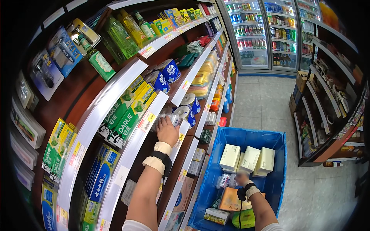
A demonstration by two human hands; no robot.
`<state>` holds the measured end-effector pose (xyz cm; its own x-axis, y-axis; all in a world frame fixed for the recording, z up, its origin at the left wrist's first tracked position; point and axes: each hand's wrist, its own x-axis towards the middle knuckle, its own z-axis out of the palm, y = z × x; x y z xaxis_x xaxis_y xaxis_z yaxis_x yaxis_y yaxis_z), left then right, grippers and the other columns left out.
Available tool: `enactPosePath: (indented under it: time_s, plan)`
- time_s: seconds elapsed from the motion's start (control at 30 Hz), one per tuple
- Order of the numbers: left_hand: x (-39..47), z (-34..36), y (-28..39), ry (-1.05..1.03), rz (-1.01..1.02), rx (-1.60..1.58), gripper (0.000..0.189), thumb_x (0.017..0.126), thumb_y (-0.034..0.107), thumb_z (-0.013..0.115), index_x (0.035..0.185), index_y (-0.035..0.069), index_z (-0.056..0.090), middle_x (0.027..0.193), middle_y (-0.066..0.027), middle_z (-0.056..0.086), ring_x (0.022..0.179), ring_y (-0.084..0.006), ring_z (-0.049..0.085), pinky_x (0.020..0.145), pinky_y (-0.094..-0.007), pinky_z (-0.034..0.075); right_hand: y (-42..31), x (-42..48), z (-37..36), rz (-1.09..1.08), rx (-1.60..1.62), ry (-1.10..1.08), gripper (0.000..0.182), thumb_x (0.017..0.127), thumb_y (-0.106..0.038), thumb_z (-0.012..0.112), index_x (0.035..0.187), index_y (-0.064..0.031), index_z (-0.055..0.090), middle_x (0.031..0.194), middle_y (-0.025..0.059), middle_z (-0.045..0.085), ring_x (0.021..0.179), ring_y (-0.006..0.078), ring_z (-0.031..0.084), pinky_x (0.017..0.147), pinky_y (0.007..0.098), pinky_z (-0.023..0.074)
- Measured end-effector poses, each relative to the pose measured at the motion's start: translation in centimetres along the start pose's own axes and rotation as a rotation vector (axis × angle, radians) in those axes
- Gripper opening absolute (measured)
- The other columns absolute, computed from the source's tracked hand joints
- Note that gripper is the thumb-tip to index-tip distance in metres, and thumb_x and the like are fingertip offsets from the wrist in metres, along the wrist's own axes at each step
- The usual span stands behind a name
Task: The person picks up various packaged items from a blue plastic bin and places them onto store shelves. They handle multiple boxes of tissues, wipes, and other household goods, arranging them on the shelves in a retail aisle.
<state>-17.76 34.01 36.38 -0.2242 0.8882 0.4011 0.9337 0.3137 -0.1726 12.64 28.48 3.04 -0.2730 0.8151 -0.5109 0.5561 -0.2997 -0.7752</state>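
Observation:
My left hand (pixel 167 130) reaches into a shelf on the left, its fingers over small clear-wrapped packs (pixel 173 117) beside blue-and-white toilet rolls (pixel 185 112). Whether it grips them cannot be told. My right hand (pixel 242 178) is down inside a blue plastic crate (pixel 283 173), blurred, next to a small white wrapped pack (pixel 223 181). White tissue packs (pixel 230 156) lie just beyond it. Under the right wrist is an orange pack (pixel 229 199), with a green pack (pixel 244 218) and a white box (pixel 216 216) nearby. Both wrists wear black straps over beige bands.
Toothpaste boxes (pixel 130 112) fill shelves left of my left arm. Green and yellow bottles (pixel 124 37) stand higher up. Glass-door drink coolers (pixel 268 37) line the far end of the tiled aisle (pixel 254 101). Another shelf unit (pixel 323 109) stands at the right, with cardboard boxes (pixel 302 80) beside it.

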Motion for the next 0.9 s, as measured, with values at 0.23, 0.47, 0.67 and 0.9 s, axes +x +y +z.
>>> enactPosePath:
  time_s: [0.23, 0.47, 0.67, 0.9]
  plan:
    - [-0.1, -1.3, 0.9, 0.136, 0.000, -0.010, 0.062, 0.063, 0.013, 0.059, 0.120, 0.000, 0.037, 0.100, -0.0169, 0.045, 0.089, -0.0301, 0.051, 0.075, -0.0395, 0.044, 0.0, -1.0, 0.1, -0.034, -0.004, 0.006, 0.046, 0.067, -0.031, 0.056, 0.099, 0.0014, 0.058, 0.099, 0.0202, 0.058, 0.094, 0.0323, 0.054, 0.083, 0.0343, 0.0419]
    - [-3.9, -6.5, 1.8, 0.303, 0.152, -0.101, 0.069, 0.060, 0.005, 0.062, 0.122, -0.002, 0.033, 0.106, -0.0187, 0.042, 0.096, -0.0346, 0.043, 0.078, -0.0401, 0.037, -1.0, -1.8, -1.1, -0.170, -0.086, 0.040, 0.043, 0.068, -0.028, 0.055, 0.098, 0.0018, 0.058, 0.099, 0.0217, 0.057, 0.094, 0.0335, 0.054, 0.083, 0.0369, 0.0422]
    - [-11.8, -8.7, 8.7, 0.083, 0.505, -0.604, 0.071, 0.060, 0.002, 0.061, 0.124, -0.001, 0.032, 0.105, -0.0193, 0.040, 0.097, -0.0347, 0.042, 0.083, -0.0409, 0.035, -1.2, -4.0, -6.1, -0.182, 0.091, 0.130, 0.038, 0.075, -0.024, 0.057, 0.104, 0.0003, 0.054, 0.092, 0.0165, 0.059, 0.082, 0.0248, 0.058, 0.071, 0.0324, 0.0471]
    - [-21.0, 6.3, 13.7, -0.521, 0.170, -0.874, 0.067, 0.061, 0.018, 0.064, 0.118, -0.003, 0.035, 0.105, -0.0216, 0.041, 0.100, -0.0356, 0.042, 0.085, -0.0374, 0.037, -1.2, -6.1, -5.3, 0.048, 0.398, -0.113, 0.035, 0.079, -0.021, 0.054, 0.109, -0.0039, 0.051, 0.082, 0.0064, 0.057, 0.073, 0.0155, 0.057, 0.060, 0.0314, 0.0498]
